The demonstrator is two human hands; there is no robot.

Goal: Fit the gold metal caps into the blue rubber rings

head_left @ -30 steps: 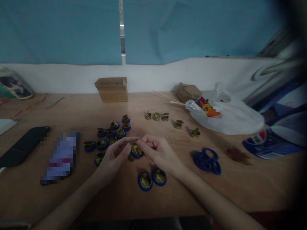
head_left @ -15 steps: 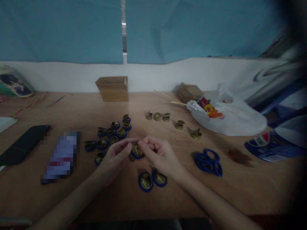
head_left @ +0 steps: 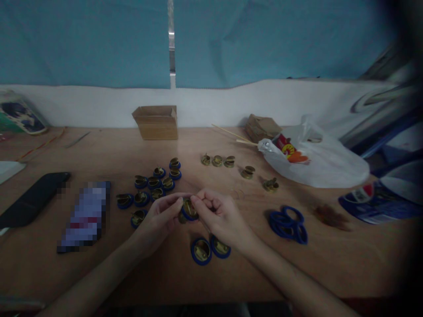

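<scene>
Between my hands is a round brass-coloured metal piece with a blue ring around its rim (head_left: 189,208). My left hand (head_left: 164,213) pinches its left side, and the closed fingers of my right hand (head_left: 220,211) grip its right side. Two similar blue-ringed pieces (head_left: 201,251) lie side by side on the table just below my hands. To the left several more blue-ringed brass pieces (head_left: 153,182) sit in a cluster. Beyond my hands stand several brass pieces without rings (head_left: 217,161). Loose blue rings (head_left: 287,223) lie in a pile on the right.
A black phone (head_left: 35,198) and a blurred-out flat object (head_left: 84,215) lie at left. An open cardboard box (head_left: 157,124) stands against the wall. At right are a white plastic bag (head_left: 327,160), a crumpled brown package (head_left: 262,128) and a blue wrapper with a round logo (head_left: 370,200).
Both hands stay almost in place on the brass piece, which seems slightly turned. Nothing else on the table has visibly moved; the view has shifted a little.
</scene>
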